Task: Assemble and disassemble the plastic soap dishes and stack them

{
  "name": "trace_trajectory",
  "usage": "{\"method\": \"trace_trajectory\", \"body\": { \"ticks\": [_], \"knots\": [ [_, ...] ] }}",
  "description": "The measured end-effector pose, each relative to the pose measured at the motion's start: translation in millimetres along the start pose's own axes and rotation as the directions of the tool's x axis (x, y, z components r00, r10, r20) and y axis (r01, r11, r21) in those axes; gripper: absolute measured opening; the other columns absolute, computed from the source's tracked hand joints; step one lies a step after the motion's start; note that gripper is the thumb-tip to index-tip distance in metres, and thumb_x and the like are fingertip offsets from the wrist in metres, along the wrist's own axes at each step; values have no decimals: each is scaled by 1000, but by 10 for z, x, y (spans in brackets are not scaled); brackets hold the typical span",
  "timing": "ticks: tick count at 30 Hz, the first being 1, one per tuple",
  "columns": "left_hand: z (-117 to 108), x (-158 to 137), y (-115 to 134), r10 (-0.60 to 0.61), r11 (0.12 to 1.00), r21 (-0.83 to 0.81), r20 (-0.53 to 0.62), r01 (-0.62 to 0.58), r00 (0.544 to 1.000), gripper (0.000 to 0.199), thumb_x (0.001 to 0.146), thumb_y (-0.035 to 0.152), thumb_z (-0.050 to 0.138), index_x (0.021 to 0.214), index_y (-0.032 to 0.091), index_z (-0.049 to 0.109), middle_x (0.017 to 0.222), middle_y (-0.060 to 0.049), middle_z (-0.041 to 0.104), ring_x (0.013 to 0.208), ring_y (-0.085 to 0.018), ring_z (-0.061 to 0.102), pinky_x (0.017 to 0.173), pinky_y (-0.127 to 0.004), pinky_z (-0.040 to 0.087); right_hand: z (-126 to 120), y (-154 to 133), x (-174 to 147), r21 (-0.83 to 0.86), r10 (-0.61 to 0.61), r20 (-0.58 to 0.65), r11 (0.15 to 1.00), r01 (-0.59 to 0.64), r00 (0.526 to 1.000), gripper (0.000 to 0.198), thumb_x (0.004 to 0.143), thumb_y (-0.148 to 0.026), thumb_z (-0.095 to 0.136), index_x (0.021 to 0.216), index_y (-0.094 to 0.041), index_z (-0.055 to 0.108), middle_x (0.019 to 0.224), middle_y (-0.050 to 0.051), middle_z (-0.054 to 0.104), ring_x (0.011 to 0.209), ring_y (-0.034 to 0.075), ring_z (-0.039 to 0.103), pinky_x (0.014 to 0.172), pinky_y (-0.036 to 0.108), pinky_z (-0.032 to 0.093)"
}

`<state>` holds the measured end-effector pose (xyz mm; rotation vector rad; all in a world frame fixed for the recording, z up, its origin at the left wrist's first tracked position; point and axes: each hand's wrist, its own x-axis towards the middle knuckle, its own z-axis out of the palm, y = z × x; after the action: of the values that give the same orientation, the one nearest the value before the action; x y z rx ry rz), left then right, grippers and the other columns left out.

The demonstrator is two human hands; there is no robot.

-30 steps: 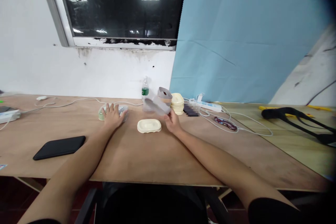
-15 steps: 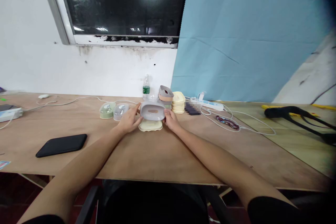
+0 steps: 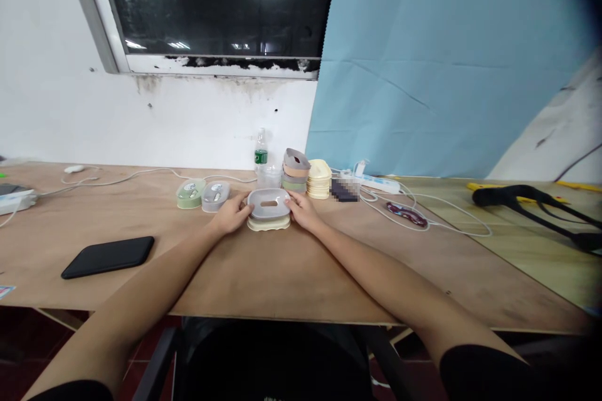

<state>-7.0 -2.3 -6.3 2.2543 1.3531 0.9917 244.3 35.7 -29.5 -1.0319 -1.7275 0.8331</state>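
Left hand (image 3: 231,215) and right hand (image 3: 302,210) pinch the gray slotted tray (image 3: 269,204) between their fingertips, atop the cream base (image 3: 268,223); even pressure would likely seat it squarely.

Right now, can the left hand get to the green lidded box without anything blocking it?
Probably yes. The left hand rests on the grey tray; the green lidded box sits just to its left, beyond the grey lidded box, with bare table below them.
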Motion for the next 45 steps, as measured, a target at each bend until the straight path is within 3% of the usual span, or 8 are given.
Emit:
{"method": "trace_trajectory", "body": {
  "ticks": [7,13,18,29,32,36,42,45],
  "knots": [
    [30,17,-63,-62,977,211,91,41,994,47,92,52,35,103,18,67,90,-7,72,81,-23,64,68,-28,43,-84,27,37,-248,17,123,969,14,992,33,80,-36,55,101,-14,70,73,2,67,63,14,56,59,23,40],
    [41,37,-77,-145,930,359,163,78,976,57,93,56,26,87,21,70,92,-9,72,83,-24,65,64,-28,40,-143,-26,15,-546,1,231,828,129,973,32,86,-38,49,78,-16,70,70,3,67,63,13,55,55,22,32],
    [45,47,-87,-154,918,388,163,80,974,60,93,57,23,85,20,70,90,-10,72,82,-23,65,64,-29,40,-127,-109,25,-629,-39,150,767,125,988,33,85,-46,53,94,-19,72,83,4,71,72,16,59,60,24,36],
    [15,20,-72,-107,927,373,179,33,978,57,94,53,24,88,21,69,93,-9,72,84,-22,65,67,-28,42,145,-376,719,-626,-143,5,771,115,990,62,86,-38,55,142,-19,36,87,4,69,79,21,62,72,29,44],
    [11,19,-81,-82,939,345,190,11,978,55,94,53,25,85,20,69,91,-9,72,81,-22,65,67,-29,42,211,-301,905,-623,-121,-40,779,70,992,52,85,-38,56,132,-18,47,95,8,69,85,23,62,75,31,44],
    [10,23,-96,-70,946,323,186,7,980,53,93,53,28,86,21,70,91,-9,72,82,-24,66,69,-30,43,216,-264,1060,-508,-100,-94,861,39,991,22,85,-32,53,103,-20,60,74,2,66,73,18,60,69,27,43],
    [2,14,-125,-43,973,230,143,9,989,51,92,55,35,113,21,65,106,-10,70,95,-24,65,80,-30,45,136,-317,793,-241,-251,-198,949,202,947,30,81,-42,58,101,-19,52,70,-3,54,66,14,53,64,24,40],
    [-2,-1,-104,-70,979,194,1,68,998,69,88,59,43,139,14,42,93,-9,69,83,-23,64,77,-33,47,28,-243,371,-179,-303,-169,945,273,938,35,80,-50,58,97,-20,49,74,-2,54,64,13,50,62,24,40]
  ]
}}
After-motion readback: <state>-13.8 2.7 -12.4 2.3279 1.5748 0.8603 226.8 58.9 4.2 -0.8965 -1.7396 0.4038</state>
